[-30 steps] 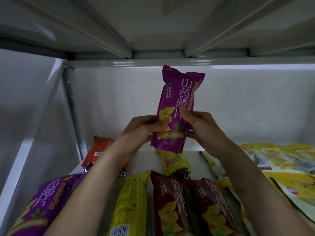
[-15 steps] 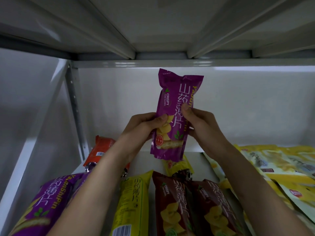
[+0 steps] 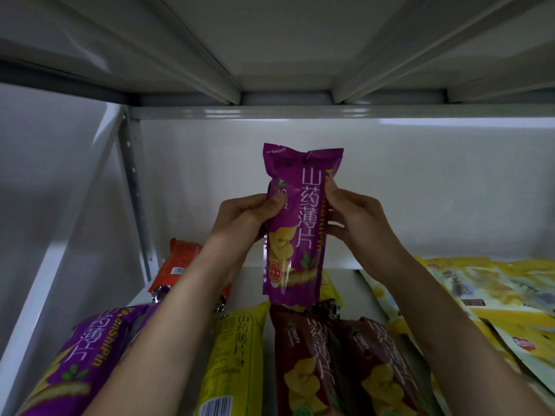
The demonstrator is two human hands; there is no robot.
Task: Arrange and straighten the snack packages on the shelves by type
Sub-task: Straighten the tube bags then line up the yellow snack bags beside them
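A purple yam-chip packet (image 3: 295,223) is held upright above the shelf (image 3: 345,276) — the left hand (image 3: 243,217) pinches its left edge, the right hand (image 3: 354,217) curls its fingers (image 3: 330,187) round the right edge. Below lie another purple packet (image 3: 75,352), a yellow packet (image 3: 237,355), two maroon packets (image 3: 339,367), an orange packet (image 3: 177,268) and pale yellow bags (image 3: 486,295).

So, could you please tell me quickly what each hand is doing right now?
Left hand: grips the purple packet at its left edge.
Right hand: grips the same packet at its right edge.
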